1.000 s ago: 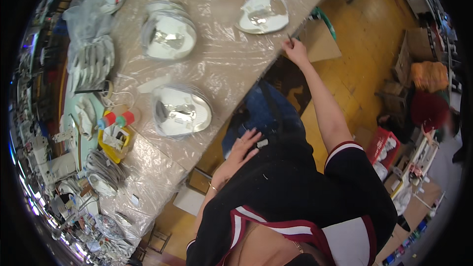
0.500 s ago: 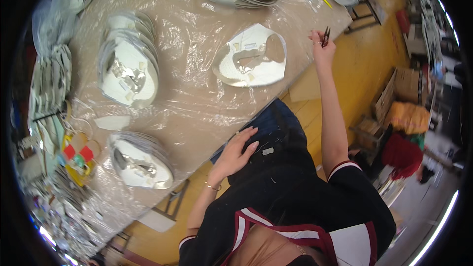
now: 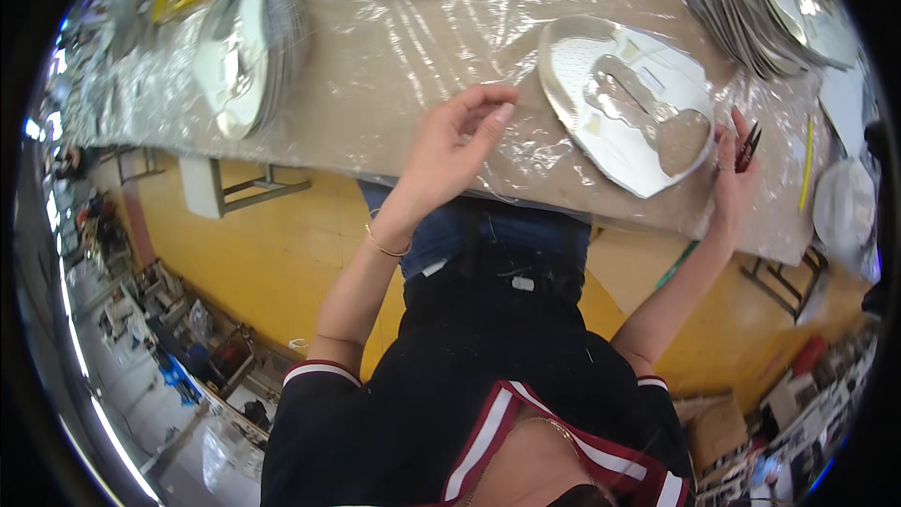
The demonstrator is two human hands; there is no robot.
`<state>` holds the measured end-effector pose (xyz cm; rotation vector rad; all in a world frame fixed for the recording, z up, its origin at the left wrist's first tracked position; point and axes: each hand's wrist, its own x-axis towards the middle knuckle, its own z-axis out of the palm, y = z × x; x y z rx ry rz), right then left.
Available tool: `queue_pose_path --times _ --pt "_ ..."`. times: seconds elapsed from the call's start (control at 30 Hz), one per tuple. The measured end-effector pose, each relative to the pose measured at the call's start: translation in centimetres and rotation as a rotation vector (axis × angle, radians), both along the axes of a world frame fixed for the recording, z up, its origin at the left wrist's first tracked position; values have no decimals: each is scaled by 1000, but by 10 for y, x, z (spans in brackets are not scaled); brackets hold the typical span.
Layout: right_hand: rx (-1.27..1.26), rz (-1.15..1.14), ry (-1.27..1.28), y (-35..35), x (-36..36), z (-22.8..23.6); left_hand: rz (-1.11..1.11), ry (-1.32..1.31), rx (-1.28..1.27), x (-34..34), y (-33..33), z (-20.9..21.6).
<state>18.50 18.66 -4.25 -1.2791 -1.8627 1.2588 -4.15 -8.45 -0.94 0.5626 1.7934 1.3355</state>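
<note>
A single white shoe upper (image 3: 674, 84) lies flat on the plastic-covered table (image 3: 394, 66), its middle cut out and a silvery lining showing. My right hand (image 3: 732, 178) is closed around small dark thread snips (image 3: 748, 150), whose points stick up past the fingers, close beside the upper's right edge. To the left of the upper, my left hand (image 3: 443, 152) is over the table's near edge. Its fingers are bent, the thumb stands apart from them, and nothing is held.
A stack of white uppers (image 3: 244, 56) stands at left; a larger stack (image 3: 751, 9) is at far right. A yellow stick-like tool (image 3: 807, 164) lies near the table's right end, by a bundle of white pieces (image 3: 845, 207). Boxes (image 3: 718, 427) stand on the floor at lower right.
My view has turned toward the right end of the table. My left hand has risen from my lap to the table's edge. The right hand, still with the snips, has come next to the upper.
</note>
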Motion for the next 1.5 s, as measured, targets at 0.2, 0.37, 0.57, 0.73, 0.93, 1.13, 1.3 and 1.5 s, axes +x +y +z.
queue_pose_path --times 0.2,0.37,0.57,0.73,0.93,1.13,1.3,1.5 --pt "2 69 -146 -13 -7 13 -15 39 14 26 -14 21" --pt "-69 81 47 -33 -17 6 -88 172 27 24 -13 30" --pt "-119 77 182 -44 -4 0 11 178 -10 23 -12 16" --pt "-133 51 207 -43 0 -12 84 133 35 18 13 0" --pt "-239 122 218 -49 9 -4 128 -98 67 15 45 -5" --pt "-348 98 410 -84 4 17 310 -425 143 13 58 0" --pt "118 -87 132 -103 -32 39 212 -695 292 -5 49 21" --pt "265 -34 -85 -121 -60 81 155 -637 355 -6 42 38"
